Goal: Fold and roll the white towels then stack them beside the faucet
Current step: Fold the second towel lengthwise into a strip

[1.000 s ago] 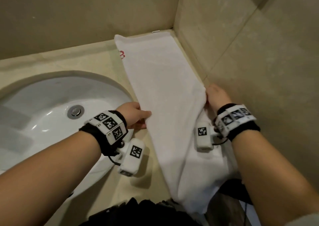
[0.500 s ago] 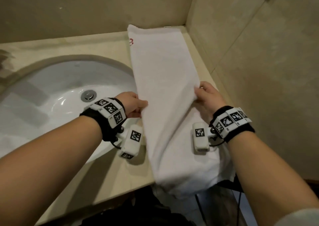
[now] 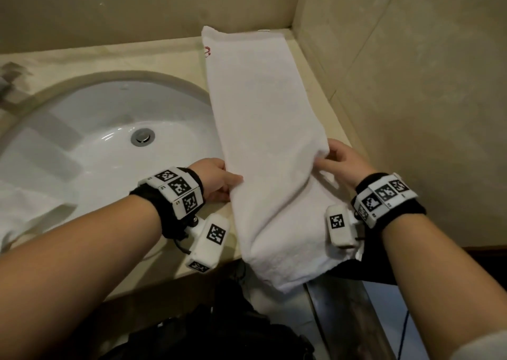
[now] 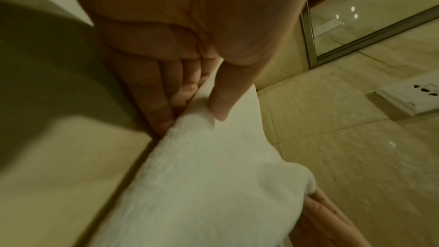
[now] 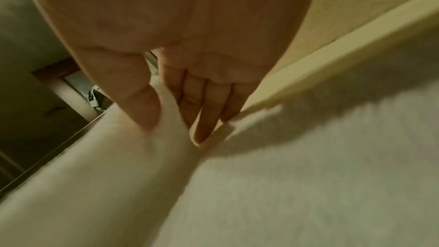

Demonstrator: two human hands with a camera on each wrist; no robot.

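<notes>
A long white towel (image 3: 263, 118), folded into a narrow strip, lies on the beige counter (image 3: 153, 54) right of the sink and runs from the back wall to the front edge, where its near end hangs over. My left hand (image 3: 219, 179) pinches the towel's left edge between thumb and fingers (image 4: 166, 115). My right hand (image 3: 336, 160) pinches the right edge, thumb on top and fingers (image 5: 206, 123) beneath. A second white towel (image 3: 24, 214) lies at the sink's left side. The faucet (image 3: 8, 82) shows only as a blur at the far left.
The white oval sink (image 3: 104, 151) with its metal drain (image 3: 142, 136) fills the left of the counter. Tiled walls close the back and the right side (image 3: 411, 112). Dark clothing (image 3: 219, 332) sits below the counter's front edge.
Both hands have drawn the towel's middle up toward the back wall, so less of it hangs over the front edge. The view has shifted right, showing more sink.
</notes>
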